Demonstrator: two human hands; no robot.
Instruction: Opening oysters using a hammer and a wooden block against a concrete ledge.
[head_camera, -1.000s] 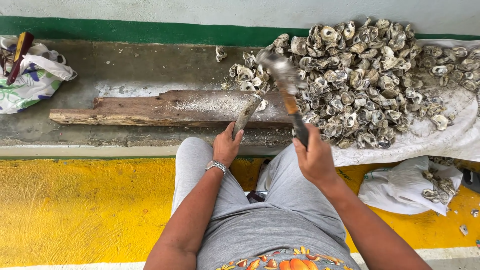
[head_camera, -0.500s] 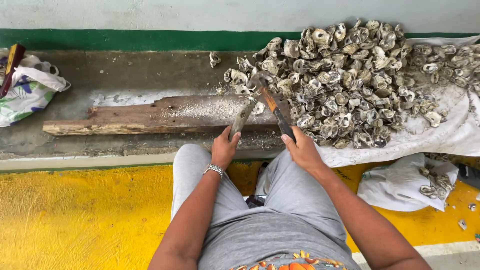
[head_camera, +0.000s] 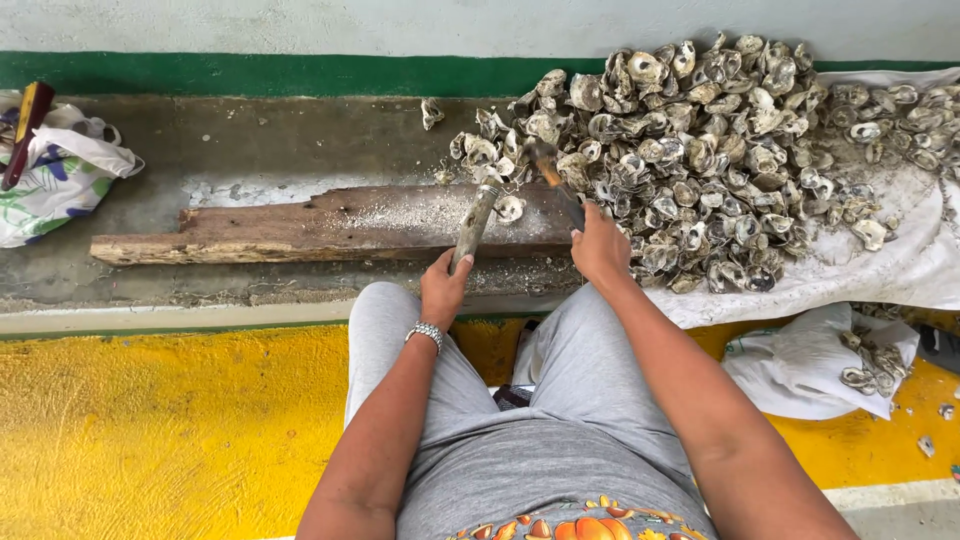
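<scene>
Grey concrete floor (head_camera: 250, 150) fills the far half of the view, rough and stained, backed by a green painted band (head_camera: 250, 72) along the wall; nearer, a yellow painted strip (head_camera: 150, 430) runs left to right, its surface grainy and worn. At far right a big heap of oyster shells (head_camera: 720, 150) lies on a white sheet (head_camera: 900, 270), the shells ruffled, grey-white and irregular. A long, weathered wooden plank (head_camera: 330, 222) lies across the concrete in front of the person, splintered at its left end and dusted with pale shell grit.

The person's grey-trousered legs (head_camera: 560, 400) fill the near middle. The left hand (head_camera: 443, 290), with a metal bracelet (head_camera: 425, 333) at the wrist, is closed around the near end of a long, narrow, crusted rod-like tool (head_camera: 474, 222) whose far end rests on the plank just beside a single oyster shell (head_camera: 510, 208). The right hand (head_camera: 600, 245) grips the handle of a hammer (head_camera: 550, 172), its blurred head raised just above the plank's right end at the edge of the heap.

Near right, a smaller white bag (head_camera: 800, 370) holds a few shells. At far left a crumpled patterned plastic bag (head_camera: 60, 175) lies with a red-handled tool (head_camera: 25, 130) on it. One stray shell (head_camera: 431, 112) sits alone on the concrete beyond the plank.
</scene>
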